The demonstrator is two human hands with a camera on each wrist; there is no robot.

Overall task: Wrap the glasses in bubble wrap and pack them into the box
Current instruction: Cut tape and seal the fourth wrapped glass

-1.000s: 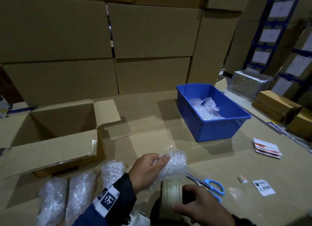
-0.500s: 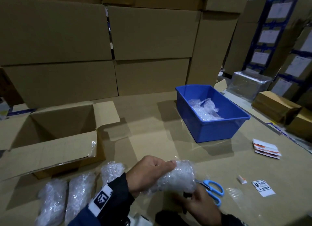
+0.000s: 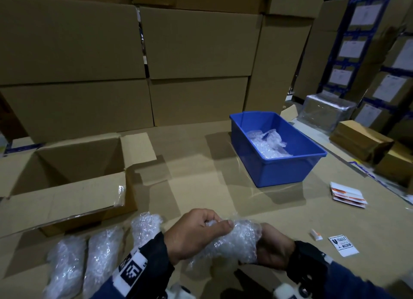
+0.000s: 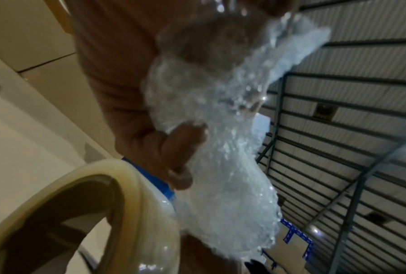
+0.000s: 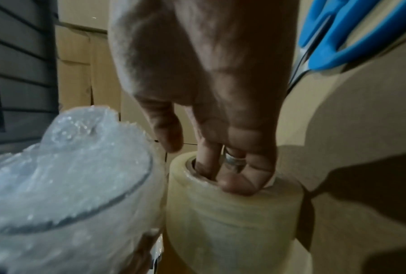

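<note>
Head cam looks down; both wrist cams close-up, sharing wrapped glass (image 4: 223,148).

Your open brown cardboard box (image 3: 67,175) sits far left on the table (image 3: 201,187); three bubble-wrapped bundles (image 3: 100,258) lie just before it. The blue plastic bin (image 3: 277,151) stands right of centre, behind your hands, holding loose clear bubble wrap (image 3: 268,142). Small white labels (image 3: 343,245) lie at your right.

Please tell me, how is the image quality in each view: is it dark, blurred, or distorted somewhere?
Head view: dim with dark corners, the stacked cartons bowed by the wide lens; the open box casts a hard shadow. Left wrist view: motion blur smears the bubble-wrapped glass, with small glints. Right wrist view: soft focus, though the tape roll reads clearly.
</note>
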